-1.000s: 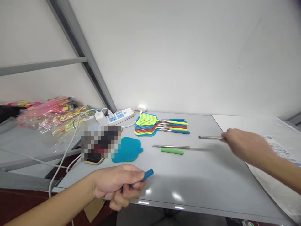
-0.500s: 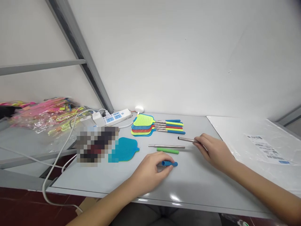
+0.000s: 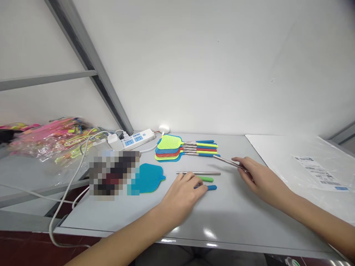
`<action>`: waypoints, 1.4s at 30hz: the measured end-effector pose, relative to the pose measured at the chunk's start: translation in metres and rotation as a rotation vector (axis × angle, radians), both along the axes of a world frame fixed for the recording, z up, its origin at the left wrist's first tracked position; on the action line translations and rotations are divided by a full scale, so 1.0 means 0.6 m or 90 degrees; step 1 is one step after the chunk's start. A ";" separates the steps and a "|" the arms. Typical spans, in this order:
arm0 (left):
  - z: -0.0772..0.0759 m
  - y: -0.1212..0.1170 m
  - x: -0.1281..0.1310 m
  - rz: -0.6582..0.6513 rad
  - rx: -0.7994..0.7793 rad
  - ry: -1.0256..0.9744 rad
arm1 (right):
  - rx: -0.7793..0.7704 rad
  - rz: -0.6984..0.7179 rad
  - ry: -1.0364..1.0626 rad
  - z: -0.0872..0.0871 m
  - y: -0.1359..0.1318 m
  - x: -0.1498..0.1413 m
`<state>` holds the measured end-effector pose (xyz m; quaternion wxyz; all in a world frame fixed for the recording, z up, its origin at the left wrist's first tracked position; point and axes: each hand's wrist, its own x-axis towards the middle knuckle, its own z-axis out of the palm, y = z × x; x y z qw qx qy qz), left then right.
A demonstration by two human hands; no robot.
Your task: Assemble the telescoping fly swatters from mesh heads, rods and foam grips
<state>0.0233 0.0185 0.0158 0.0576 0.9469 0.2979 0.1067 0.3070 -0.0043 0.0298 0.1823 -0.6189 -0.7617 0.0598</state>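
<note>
My left hand (image 3: 181,195) rests on the grey table (image 3: 238,218), fingers over a blue handle sleeve (image 3: 211,187) lying flat, right beside a green handle sleeve (image 3: 206,179). Just behind them lies a metal rod (image 3: 198,173). My right hand (image 3: 256,177) pinches the end of a second metal rod (image 3: 226,161), which points left toward a stack of finished fly swatters (image 3: 177,147). A loose blue swatter head (image 3: 149,178) lies left of my left hand.
A white power strip (image 3: 133,139) with cables sits at the back left. Bags of coloured parts (image 3: 52,135) lie on a lower shelf at left. A plastic-wrapped white sheet (image 3: 310,166) covers the table's right side. A blurred patch (image 3: 113,176) hides something.
My left hand carried the blue sleeve from the front edge and set it down beside the green one. My right hand brought the second rod leftward toward the stack of swatters.
</note>
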 end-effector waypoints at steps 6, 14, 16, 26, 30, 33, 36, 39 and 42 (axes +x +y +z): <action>0.005 0.015 -0.002 0.002 0.082 0.039 | -0.262 -0.021 0.386 0.042 -0.039 0.001; -0.005 0.023 0.003 0.046 0.076 -0.018 | -0.371 -0.123 0.871 0.050 -0.045 0.028; -0.005 0.024 0.003 0.059 0.076 -0.011 | -0.362 -0.124 0.845 0.047 -0.038 0.028; -0.015 0.036 0.004 0.045 0.051 -0.027 | -0.136 -0.142 0.337 0.044 0.000 -0.008; -0.020 0.041 0.002 0.043 0.025 -0.044 | -0.092 -0.111 0.300 0.035 0.013 -0.011; -0.021 0.043 0.000 0.043 0.010 -0.056 | -0.093 -0.098 0.288 0.027 0.023 -0.011; -0.022 0.044 -0.001 0.044 -0.002 -0.063 | -0.100 -0.088 0.284 0.019 0.032 -0.009; -0.021 0.044 -0.002 0.043 -0.026 -0.075 | -0.106 -0.083 0.277 0.012 0.036 -0.009; -0.021 0.045 -0.003 0.045 -0.050 -0.089 | -0.105 -0.082 0.271 0.008 0.037 -0.009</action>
